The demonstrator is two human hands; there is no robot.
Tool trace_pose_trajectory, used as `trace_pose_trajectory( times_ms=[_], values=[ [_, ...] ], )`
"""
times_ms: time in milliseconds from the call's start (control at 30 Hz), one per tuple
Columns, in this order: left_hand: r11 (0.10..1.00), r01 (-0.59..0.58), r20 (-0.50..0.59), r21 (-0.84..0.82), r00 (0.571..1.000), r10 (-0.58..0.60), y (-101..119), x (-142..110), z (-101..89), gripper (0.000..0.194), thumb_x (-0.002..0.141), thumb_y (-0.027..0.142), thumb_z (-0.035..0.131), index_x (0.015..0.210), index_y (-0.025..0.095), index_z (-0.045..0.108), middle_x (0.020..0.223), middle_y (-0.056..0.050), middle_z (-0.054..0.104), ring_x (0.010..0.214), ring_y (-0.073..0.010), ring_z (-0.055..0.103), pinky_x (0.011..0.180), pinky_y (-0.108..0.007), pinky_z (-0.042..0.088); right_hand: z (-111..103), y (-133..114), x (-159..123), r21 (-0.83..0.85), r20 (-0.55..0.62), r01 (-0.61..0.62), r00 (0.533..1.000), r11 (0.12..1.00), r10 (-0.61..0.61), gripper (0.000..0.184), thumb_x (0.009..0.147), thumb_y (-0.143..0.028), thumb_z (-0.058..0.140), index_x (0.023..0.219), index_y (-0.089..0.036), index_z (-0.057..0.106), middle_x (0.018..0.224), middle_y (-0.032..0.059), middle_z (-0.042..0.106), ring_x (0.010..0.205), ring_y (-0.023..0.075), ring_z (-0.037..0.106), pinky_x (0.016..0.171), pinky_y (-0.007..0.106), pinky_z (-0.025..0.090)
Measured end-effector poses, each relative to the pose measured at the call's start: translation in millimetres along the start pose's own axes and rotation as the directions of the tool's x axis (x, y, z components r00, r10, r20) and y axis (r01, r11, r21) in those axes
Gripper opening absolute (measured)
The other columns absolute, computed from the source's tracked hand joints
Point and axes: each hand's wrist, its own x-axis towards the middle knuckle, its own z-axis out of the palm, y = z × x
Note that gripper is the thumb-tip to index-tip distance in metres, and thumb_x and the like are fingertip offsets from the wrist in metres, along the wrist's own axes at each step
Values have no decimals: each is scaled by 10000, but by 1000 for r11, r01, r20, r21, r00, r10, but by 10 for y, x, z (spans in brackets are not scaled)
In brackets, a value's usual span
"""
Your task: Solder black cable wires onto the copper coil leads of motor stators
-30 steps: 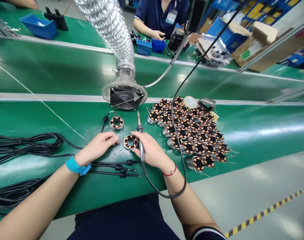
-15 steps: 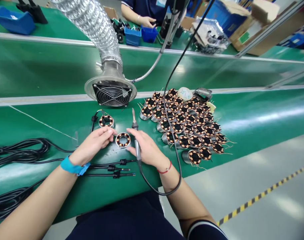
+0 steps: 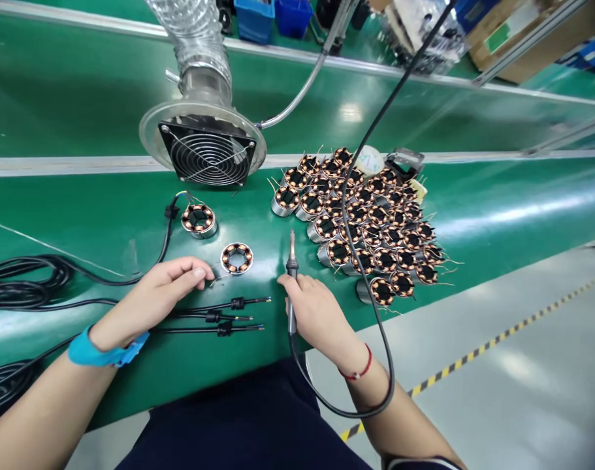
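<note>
Gripping the soldering iron (image 3: pixel 292 307), the right hand (image 3: pixel 319 313) is closing its fingers and thumb around the handle, with the tip pointing away from the person. The iron's black cord (image 3: pixel 345 228) is looping over the right forearm. The left hand (image 3: pixel 172 287) is holding its thumb and index fingertips close together beside thin wire ends; whether they are pinching a wire, one cannot tell. Just beyond those fingertips, a ring of copper coils (image 3: pixel 249 258) is lying flat on the green worktop (image 3: pixel 262 222), between the two hands and touching neither.

Farther out, a wired coil unit (image 3: pixel 207 228) is standing beyond the left hand, joined by thin leads to a black cable. Three cable ends (image 3: pixel 237 303) are lying on the near side of the ring, and looped black cables (image 3: pixel 20 281) are resting at the left. To the right, many coil units (image 3: pixel 375 258) are standing in a close cluster, their copper wires sticking out. Beyond the ring, a square fan (image 3: pixel 211 156) is hanging beneath a silver duct (image 3: pixel 194 32). Two blue bins (image 3: pixel 254 21) are sitting beyond the green partition.
</note>
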Motion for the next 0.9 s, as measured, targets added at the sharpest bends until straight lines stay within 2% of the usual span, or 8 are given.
trace_pose_trajectory(
  times_ms=[100, 167, 267, 433, 567, 667, 767, 900],
  values=[
    [999, -39, 35, 20, 999, 39, -9, 50, -45, 342, 862, 504, 506, 850, 205, 671, 740, -21, 603, 698, -157, 502, 627, -248, 390, 6, 9, 33, 12, 12, 7, 1000, 1000, -7, 402, 847, 4, 372, 1204, -139, 489, 875, 91, 592, 787, 227, 558, 731, 365, 469],
    [997, -78, 78, 14, 994, 77, -8, 100, -57, 337, 863, 492, 510, 812, 199, 668, 727, -21, 603, 694, -155, 505, 647, -252, 399, 3, 54, 40, 100, -15, 23, 1000, 995, -21, 383, 837, 4, 395, 1178, -143, 491, 860, 78, 593, 781, 213, 561, 742, 357, 479],
    [995, -94, 99, -44, 990, 98, -22, 166, -45, 323, 856, 478, 528, 798, 191, 664, 716, -17, 594, 660, -143, 486, 629, -250, 393, 7, 104, 74, 322, -144, 45, 990, 946, 2, 349, 848, -38, 451, 1166, -181, 468, 848, 37, 587, 761, 176, 568, 738, 326, 496],
    [984, -41, 58, -171, 997, 52, -88, 152, 7, 304, 865, 468, 533, 843, 187, 646, 728, -1, 566, 607, -107, 431, 559, -223, 339, 39, -17, 270, 553, -376, 167, 924, 816, 65, 429, 869, -87, 473, 1265, -239, 412, 986, 40, 596, 851, 150, 608, 808, 323, 529],
    [979, -84, 5, -184, 996, 87, -113, 92, 28, 320, 877, 485, 497, 952, 198, 618, 737, 9, 539, 598, -106, 419, 550, -226, 335, 84, -148, 459, 613, -465, 227, 878, 756, 113, 459, 891, -104, 458, 1313, -261, 369, 1074, 47, 608, 875, 128, 623, 857, 318, 539],
    [990, -101, 84, -101, 990, 110, -156, 84, 58, 342, 861, 511, 526, 970, 199, 617, 797, -11, 579, 713, -141, 494, 642, -250, 394, 120, -187, 543, 648, -533, 265, 828, 714, 177, 447, 897, -118, 461, 1306, -265, 356, 981, 21, 598, 884, 130, 632, 854, 318, 544],
    [993, -105, 180, -47, 977, 112, -219, 102, 96, 374, 863, 543, 518, 999, 208, 616, 922, -36, 621, 811, -173, 532, 713, -284, 419, 160, -199, 575, 673, -558, 271, 796, 688, 232, 445, 897, -133, 482, 1300, -266, 347, 932, 7, 581, 887, 136, 636, 878, 340, 538],
    [993, -120, 179, -7, 977, 120, -268, 126, 105, 397, 873, 567, 484, 978, 207, 613, 933, -42, 626, 820, -187, 541, 722, -307, 421, 212, -213, 581, 671, -561, 254, 788, 697, 254, 426, 899, -161, 512, 1282, -261, 353, 904, 3, 594, 852, 139, 628, 849, 337, 538]
  ],
)
